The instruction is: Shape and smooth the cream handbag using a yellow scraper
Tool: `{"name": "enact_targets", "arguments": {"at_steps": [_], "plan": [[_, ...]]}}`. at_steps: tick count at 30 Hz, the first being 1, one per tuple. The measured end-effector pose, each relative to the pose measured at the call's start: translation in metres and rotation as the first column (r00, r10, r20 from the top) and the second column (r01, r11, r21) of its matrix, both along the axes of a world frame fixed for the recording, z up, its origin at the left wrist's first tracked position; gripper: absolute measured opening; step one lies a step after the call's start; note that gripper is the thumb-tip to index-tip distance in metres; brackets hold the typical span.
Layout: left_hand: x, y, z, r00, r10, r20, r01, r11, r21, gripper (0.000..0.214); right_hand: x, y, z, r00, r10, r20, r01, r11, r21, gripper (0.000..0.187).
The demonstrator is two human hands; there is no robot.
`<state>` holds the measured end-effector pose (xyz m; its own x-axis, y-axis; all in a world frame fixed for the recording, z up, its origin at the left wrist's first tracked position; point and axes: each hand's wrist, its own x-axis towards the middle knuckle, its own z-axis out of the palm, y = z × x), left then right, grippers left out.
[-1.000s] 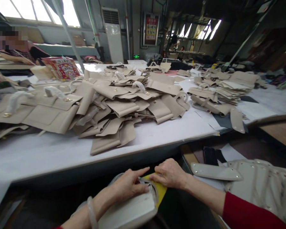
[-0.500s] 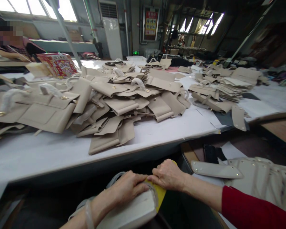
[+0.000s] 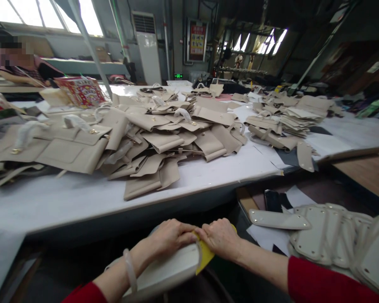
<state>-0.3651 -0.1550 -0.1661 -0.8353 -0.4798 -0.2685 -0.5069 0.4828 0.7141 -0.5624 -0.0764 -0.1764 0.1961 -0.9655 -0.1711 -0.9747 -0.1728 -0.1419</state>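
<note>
A pale beige bag piece (image 3: 169, 267), its white inner face showing, lies tilted low in front of me. My left hand (image 3: 167, 236) is closed over its upper edge, thumb and fingers pressed near the corner. Against the piece's right end sits a flat yellow piece (image 3: 204, 257), whose exact kind I cannot make out. My right hand (image 3: 221, 239) is curled tightly on this yellow piece, its thumb beside my left fingertips. What lies under the right fingers is hidden.
A white-topped table (image 3: 205, 179) carries a heap of beige bags and flaps (image 3: 164, 139). At right, studded beige strips (image 3: 322, 235) are piled beside a dark phone-like object (image 3: 272, 200). Another person (image 3: 22, 69) sits far left, behind a red patterned bag (image 3: 82, 90).
My view has shifted slightly, bringing more of the strip pile in. Both hands keep their hold; the bag piece is tilted a little differently and has moved slightly up and left.
</note>
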Motion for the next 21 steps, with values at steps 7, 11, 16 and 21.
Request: {"name": "enact_targets", "arguments": {"at_steps": [7, 11, 16, 21], "plan": [[0.105, -0.014, -0.006, 0.898, 0.438, -0.04, -0.431, 0.894, 0.12, 0.071, -0.02, -0.001, -0.008, 0.961, -0.155, 0.228, 0.142, 0.987, 0.069, 0.077], [0.188, 0.008, -0.048, 0.568, 0.813, 0.127, -0.759, 0.458, 0.462, 0.108, -0.019, -0.011, 0.0, 0.956, -0.135, 0.26, 0.128, 0.991, 0.046, 0.069], [0.186, 0.061, -0.083, 0.633, 0.773, 0.039, -0.405, 0.288, 0.868, 0.086, 0.022, -0.033, 0.009, 0.985, 0.137, 0.106, -0.135, 0.99, -0.025, 0.051], [0.159, 0.067, -0.107, 0.518, 0.855, 0.008, -0.641, 0.382, 0.666, 0.083, 0.055, -0.055, 0.012, 0.974, 0.217, 0.066, -0.222, 0.972, 0.073, 0.037]]}}
